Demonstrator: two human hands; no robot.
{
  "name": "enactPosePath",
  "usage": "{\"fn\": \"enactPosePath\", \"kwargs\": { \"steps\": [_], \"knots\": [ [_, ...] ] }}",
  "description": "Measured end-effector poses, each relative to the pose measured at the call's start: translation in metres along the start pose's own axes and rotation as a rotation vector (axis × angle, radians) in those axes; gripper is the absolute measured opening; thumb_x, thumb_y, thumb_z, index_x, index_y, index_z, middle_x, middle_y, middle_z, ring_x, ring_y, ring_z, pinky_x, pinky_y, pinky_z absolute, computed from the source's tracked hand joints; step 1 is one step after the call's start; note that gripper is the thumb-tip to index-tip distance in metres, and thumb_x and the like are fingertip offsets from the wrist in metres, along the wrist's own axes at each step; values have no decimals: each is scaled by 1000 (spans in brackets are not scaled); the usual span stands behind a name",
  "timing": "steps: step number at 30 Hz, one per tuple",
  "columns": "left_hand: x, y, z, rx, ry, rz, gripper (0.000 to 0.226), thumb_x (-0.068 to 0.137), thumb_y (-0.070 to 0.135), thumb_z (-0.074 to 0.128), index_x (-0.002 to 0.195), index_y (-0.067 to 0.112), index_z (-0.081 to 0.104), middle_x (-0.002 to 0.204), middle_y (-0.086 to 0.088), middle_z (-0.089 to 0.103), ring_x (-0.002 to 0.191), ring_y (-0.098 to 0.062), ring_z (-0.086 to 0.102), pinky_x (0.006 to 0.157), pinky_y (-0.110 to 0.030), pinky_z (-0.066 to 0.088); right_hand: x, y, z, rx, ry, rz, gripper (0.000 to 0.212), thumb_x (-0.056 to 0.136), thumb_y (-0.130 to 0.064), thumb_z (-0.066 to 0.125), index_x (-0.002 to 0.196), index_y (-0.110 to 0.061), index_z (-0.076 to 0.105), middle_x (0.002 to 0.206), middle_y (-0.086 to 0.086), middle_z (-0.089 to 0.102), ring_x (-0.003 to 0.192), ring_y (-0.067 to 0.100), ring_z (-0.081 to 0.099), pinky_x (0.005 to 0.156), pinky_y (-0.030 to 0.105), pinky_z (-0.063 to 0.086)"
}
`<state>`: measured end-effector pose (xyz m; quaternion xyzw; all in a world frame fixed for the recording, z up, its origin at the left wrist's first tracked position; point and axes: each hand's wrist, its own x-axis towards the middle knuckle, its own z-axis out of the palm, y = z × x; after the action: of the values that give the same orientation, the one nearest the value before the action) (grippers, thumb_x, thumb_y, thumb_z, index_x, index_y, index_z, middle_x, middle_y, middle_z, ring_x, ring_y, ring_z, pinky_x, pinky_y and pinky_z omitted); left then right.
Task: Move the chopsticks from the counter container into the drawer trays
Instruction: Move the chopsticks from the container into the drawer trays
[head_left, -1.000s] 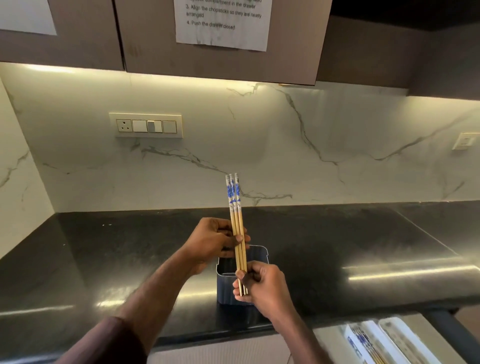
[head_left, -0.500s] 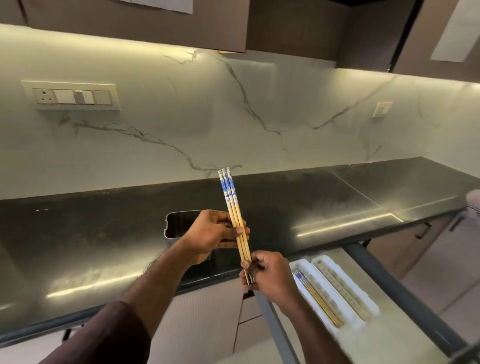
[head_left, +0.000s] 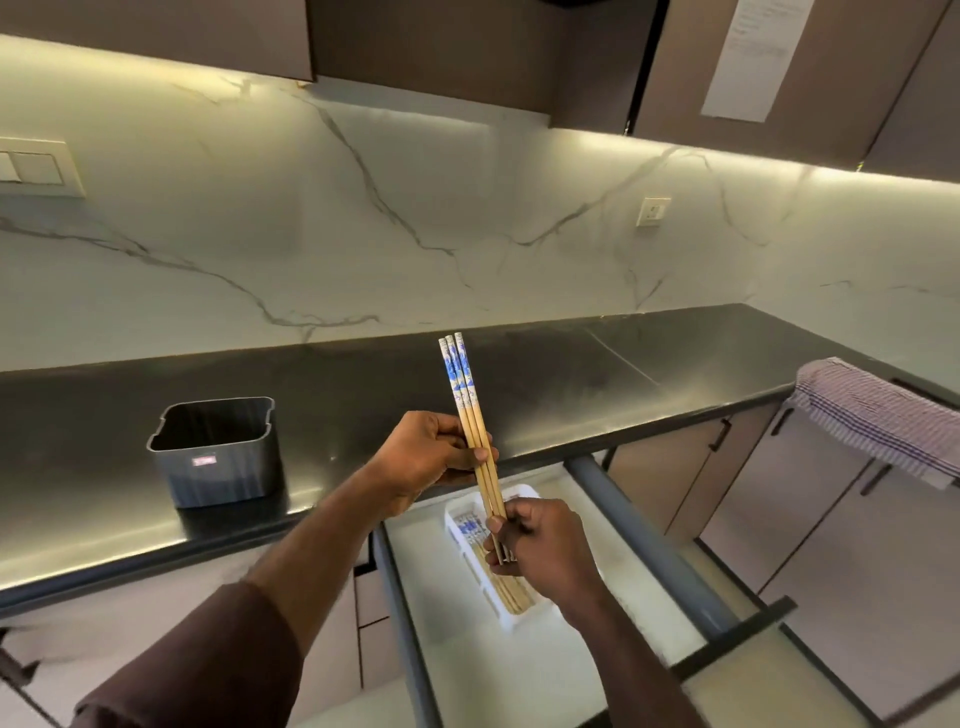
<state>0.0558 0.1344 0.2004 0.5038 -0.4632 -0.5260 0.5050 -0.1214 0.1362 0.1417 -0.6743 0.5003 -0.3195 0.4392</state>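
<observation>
Head view. Both hands hold the chopsticks (head_left: 470, 415) near upright above the open drawer (head_left: 644, 551): left hand (head_left: 431, 457) curled round mid-shaft, right hand (head_left: 540, 545) pinching the bare tips, probably to square the bundle before laying it down. Tray (head_left: 519, 616) directly beneath, already holding sticks. Container (head_left: 218, 457) sits near the bench's (head_left: 571, 395) front edge, apparently empty.
</observation>
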Motion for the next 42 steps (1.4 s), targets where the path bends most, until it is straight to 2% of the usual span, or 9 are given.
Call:
{"fn": "enactPosePath", "kwargs": {
  "steps": [5,10,16,19,23,29,35,40,42],
  "knots": [
    [26,-12,66,20,11,11,17,84,-4,68,100,0,71,95,-16,76,91,-27,74,80,-35,60,-2,31,-66,-23,-7,33,11,91,-13,66,94,-5,73,74,7,73,68,24,73,67,43,62],
    [53,-31,115,39,26,3,14,85,-1,67,97,4,72,90,-10,77,87,-22,75,69,-27,59,5,63,-111,-67,-16,76,13,92,-17,65,98,-8,73,79,8,74,69,22,73,69,40,63],
    [95,-70,152,41,24,-67,13,86,-1,67,96,5,73,91,-11,77,86,-23,75,68,-28,60,24,107,-140,-96,-42,141,18,93,-21,64,97,-6,72,85,8,74,72,24,73,68,39,63],
    [119,-97,162,33,15,-126,13,86,-1,67,95,6,72,90,-10,77,86,-22,75,68,-28,60,39,131,-150,-137,-63,184,19,92,-22,65,96,-5,73,88,10,74,75,25,74,69,39,63],
    [155,-134,167,12,-3,-224,12,84,-1,70,94,4,73,89,-10,77,84,-24,75,71,-31,61,64,166,-156,-154,-83,279,16,91,-20,65,88,-6,73,77,10,74,66,23,73,65,38,63],
    [203,-188,167,-31,-57,-438,16,82,-3,70,98,-3,71,93,-15,76,90,-28,74,78,-36,61,109,218,-156,-44,-199,599,18,90,-19,63,74,-14,68,67,6,69,64,23,68,73,45,62],
    [225,-230,170,-45,-13,-582,20,79,-2,74,98,-6,72,93,-18,76,87,-29,75,78,-37,61,134,242,-158,-121,-278,705,22,84,-5,57,69,-9,72,62,8,71,53,20,68,60,40,63],
    [241,-256,165,-49,106,-641,15,78,-4,74,93,-5,72,87,-18,76,83,-29,75,74,-36,62,167,257,-146,-154,-348,769,12,89,-7,61,88,0,71,76,15,72,59,24,68,65,42,63],
    [246,-265,161,-41,161,-645,12,79,-5,74,90,-4,72,84,-17,76,80,-28,75,72,-35,62,179,263,-137,-171,-383,789,17,91,-13,65,99,0,69,83,15,74,65,24,72,64,40,63]
  ]
}}
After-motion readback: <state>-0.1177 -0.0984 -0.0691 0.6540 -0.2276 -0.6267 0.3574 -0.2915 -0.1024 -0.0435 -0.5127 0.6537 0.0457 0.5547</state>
